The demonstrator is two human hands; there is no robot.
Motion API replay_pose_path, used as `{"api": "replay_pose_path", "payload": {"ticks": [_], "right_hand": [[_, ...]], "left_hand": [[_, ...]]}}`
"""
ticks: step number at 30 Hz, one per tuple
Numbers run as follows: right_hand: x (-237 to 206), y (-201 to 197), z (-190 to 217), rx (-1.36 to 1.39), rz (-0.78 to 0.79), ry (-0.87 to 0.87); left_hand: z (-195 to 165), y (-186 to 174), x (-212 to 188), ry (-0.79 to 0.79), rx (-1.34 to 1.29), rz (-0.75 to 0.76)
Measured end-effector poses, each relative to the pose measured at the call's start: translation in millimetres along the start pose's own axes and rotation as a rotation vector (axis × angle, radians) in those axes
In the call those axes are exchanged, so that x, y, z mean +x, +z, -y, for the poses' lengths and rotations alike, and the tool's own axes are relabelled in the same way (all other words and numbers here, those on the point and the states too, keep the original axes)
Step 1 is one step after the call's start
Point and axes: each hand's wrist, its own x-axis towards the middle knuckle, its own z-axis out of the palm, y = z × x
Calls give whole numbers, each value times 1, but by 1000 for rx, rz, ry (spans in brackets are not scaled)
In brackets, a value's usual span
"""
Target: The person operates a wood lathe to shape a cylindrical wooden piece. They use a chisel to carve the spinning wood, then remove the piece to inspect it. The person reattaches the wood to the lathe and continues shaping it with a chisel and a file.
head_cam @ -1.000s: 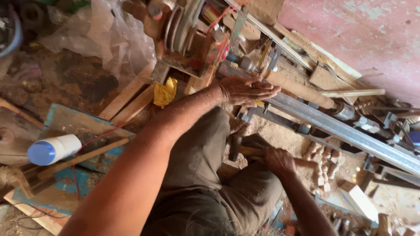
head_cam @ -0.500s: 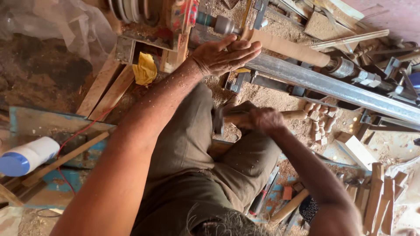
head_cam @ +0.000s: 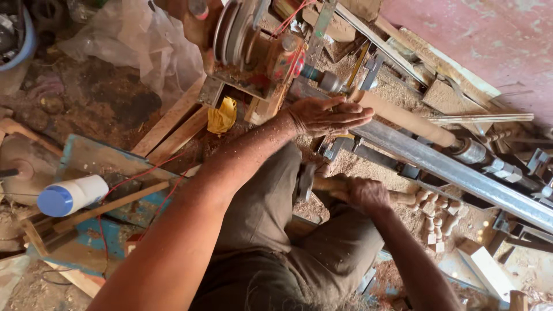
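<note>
My left hand (head_cam: 325, 115) is stretched flat, fingers together, touching the near end of a round wooden workpiece (head_cam: 403, 120) mounted on a lathe. The lathe's pulley head (head_cam: 242, 34) stands at the left end and a grey metal rail (head_cam: 455, 173) runs under the workpiece. My right hand (head_cam: 363, 193) is closed around the wooden handle of a tool (head_cam: 322, 184) that lies across my knee, its metal head (head_cam: 304, 182) pointing left. Both forearms are dusted with sawdust.
Several small turned wooden pieces (head_cam: 435, 216) lie in sawdust right of my knee. A white bottle with a blue cap (head_cam: 72, 196) rests on blue boards (head_cam: 103, 167) with a red wire at left. A yellow rag (head_cam: 222, 115) and a plastic bag (head_cam: 138, 40) sit near the pulley.
The view has shifted while my left hand has stayed on the workpiece. My right hand has kept its grip on the tool handle by my knee.
</note>
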Motion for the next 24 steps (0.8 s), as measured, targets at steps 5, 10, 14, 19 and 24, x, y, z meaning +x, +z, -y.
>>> {"api": "replay_pose_path", "payload": {"ticks": [5,10,14,19,24], "right_hand": [[26,-26,-28,-166,457,164],[29,-22,-20,105,70,378],[-23,-9,-8,110,-42,258],[-141,13,16,292,-86,650],[-254,89,82,917,-315,1001]], "left_hand": [[-1,-6,-3,-32,-37,55],[5,-9,-5,3,-10,55],[-1,-4,-6,0,30,47],[10,-6,5,1,-283,180],[-17,-90,24,-562,-1039,628]]}}
